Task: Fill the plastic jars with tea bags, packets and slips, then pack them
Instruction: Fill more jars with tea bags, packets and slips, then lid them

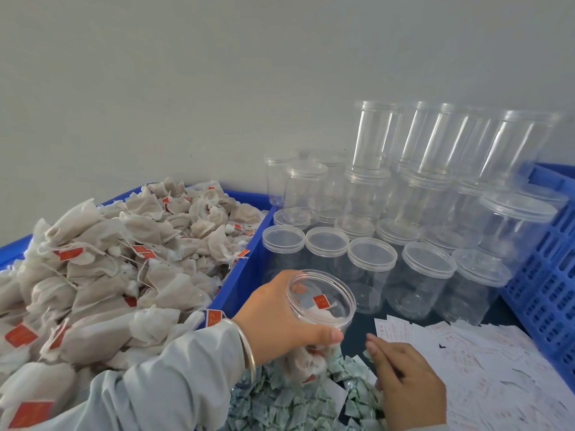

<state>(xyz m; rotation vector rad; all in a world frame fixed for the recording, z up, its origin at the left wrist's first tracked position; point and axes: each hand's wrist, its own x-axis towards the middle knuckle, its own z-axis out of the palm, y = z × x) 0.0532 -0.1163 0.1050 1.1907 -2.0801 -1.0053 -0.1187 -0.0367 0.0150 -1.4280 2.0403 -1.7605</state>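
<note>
My left hand (pixel 280 318) grips an open clear plastic jar (pixel 322 301) that has tea bags with red tags inside. It holds the jar above a heap of small green-white packets (pixel 298 402). My right hand (pixel 407 377) reaches down between the packets and the white slips (pixel 485 368), its fingertips pinching a small packet. A big pile of white tea bags (pixel 109 269) fills the blue bin (pixel 249 262) on the left.
Several lidded empty jars (pixel 426 275) stand in rows behind the work area, with more stacked against the wall (pixel 435 144). A blue slatted crate (pixel 547 275) stands at the right. The grey wall closes the back.
</note>
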